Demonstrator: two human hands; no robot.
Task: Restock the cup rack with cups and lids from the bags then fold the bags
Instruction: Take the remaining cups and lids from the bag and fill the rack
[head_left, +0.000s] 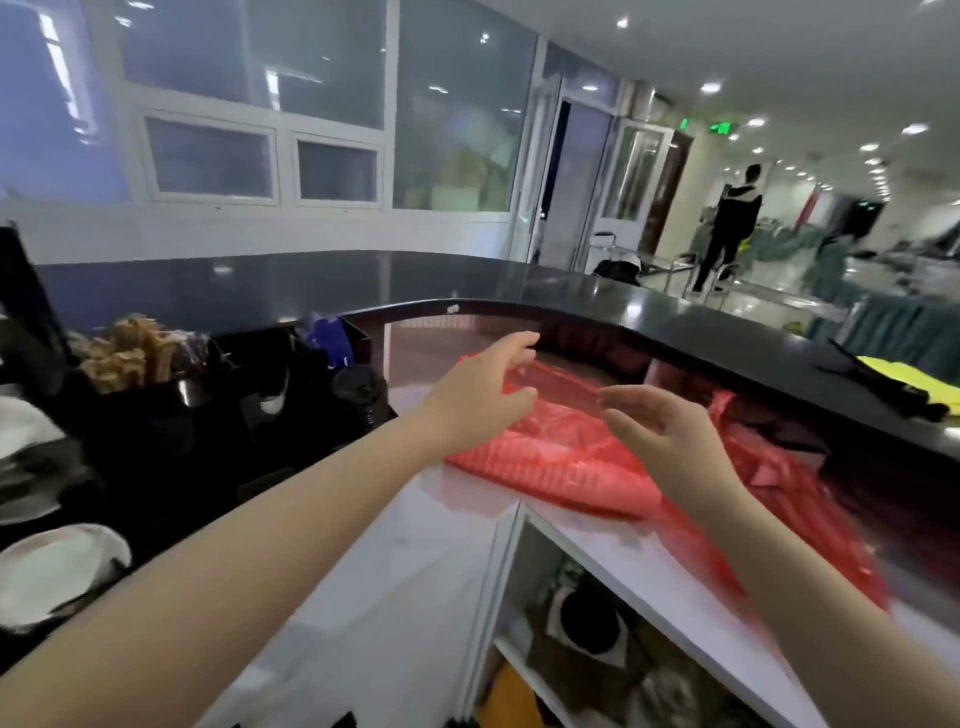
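A crumpled red plastic bag (561, 467) lies on the white counter (613, 551), with more red plastic (779, 478) trailing to the right. My left hand (478, 395) hovers over the bag's left end, fingers spread and relaxed, the thumb near a raised fold. My right hand (670, 431) is just right of it, fingers loosely extended above the plastic. Neither hand plainly grips the bag. The black cup rack (218, 415) stands at the left, with a stack of black lids (363, 395) at its right end.
A raised black bar top (727, 332) curves behind the counter. White lids or plates (57, 571) sit at the far left. Snack packets (130, 353) top the rack. An open shelf (597, 623) with clutter lies below the counter. A person (727, 228) stands far off.
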